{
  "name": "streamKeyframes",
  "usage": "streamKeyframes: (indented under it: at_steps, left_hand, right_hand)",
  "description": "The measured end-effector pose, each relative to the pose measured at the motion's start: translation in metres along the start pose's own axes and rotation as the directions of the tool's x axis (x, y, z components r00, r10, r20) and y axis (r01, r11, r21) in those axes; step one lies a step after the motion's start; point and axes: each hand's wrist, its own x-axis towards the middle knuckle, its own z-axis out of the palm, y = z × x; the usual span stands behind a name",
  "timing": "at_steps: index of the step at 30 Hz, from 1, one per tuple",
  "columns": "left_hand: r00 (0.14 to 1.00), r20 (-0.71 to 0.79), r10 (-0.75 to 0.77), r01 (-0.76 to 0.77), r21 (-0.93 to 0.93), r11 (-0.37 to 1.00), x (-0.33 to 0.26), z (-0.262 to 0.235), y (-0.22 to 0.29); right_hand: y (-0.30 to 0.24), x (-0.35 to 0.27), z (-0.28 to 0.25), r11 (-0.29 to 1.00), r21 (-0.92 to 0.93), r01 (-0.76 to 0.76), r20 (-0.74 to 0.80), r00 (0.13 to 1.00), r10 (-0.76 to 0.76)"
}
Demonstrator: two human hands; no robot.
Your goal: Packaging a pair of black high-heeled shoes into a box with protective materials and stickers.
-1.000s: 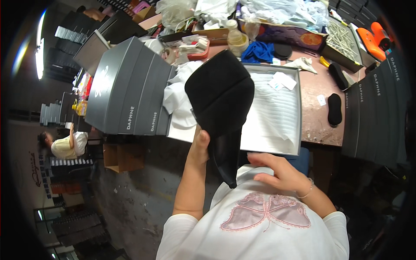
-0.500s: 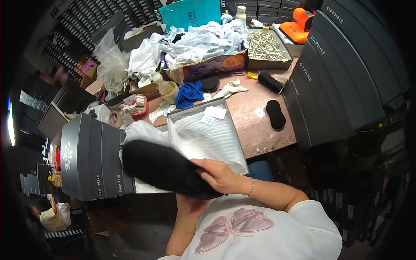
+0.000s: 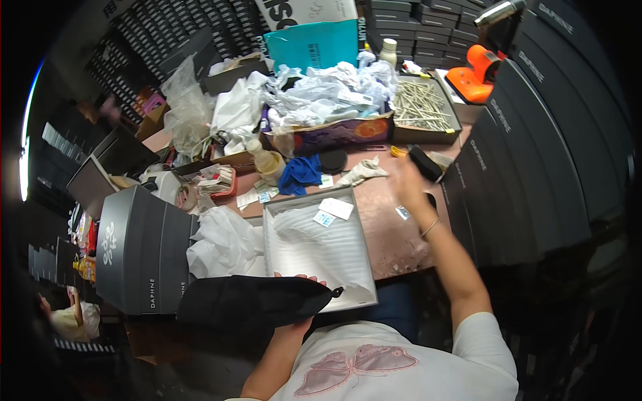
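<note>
A long black boot with a tapered end and a small zip pull lies across my left hand. My left fingers show along its far edge, so the hand is closed round it. It hangs over the near edge of an open shoe box lined with white tissue. My right hand is stretched out over the table, blurred by motion, beside a black oblong pad. A second black pad is partly hidden by my right wrist. Two white cards lie on the tissue.
Dark shoe boxes stack high at right and stand at left. Across the table are a blue cloth, a bottle, a carton of crumpled paper, a box of pale sticks and an orange tape dispenser.
My right hand has let go of the boot and moved out to the far right over the table. The boot has come down nearer me, now in my left hand alone.
</note>
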Motion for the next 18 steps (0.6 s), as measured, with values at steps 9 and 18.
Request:
streamKeyframes:
  at_steps: [9,18]
  left_hand:
    - [0.953,-0.185,0.24,-0.202,0.204,0.958,0.008,-0.032,0.029]
    - [0.866,-0.163,0.474,-0.402,0.337,0.851,0.008,-0.038,0.037]
  right_hand:
    - [0.113,0.016,-0.016,0.7,-0.708,0.089,0.264,0.953,0.146]
    - [-0.164,-0.048,-0.032,0.825,0.37,0.428,0.261,0.804,-0.534]
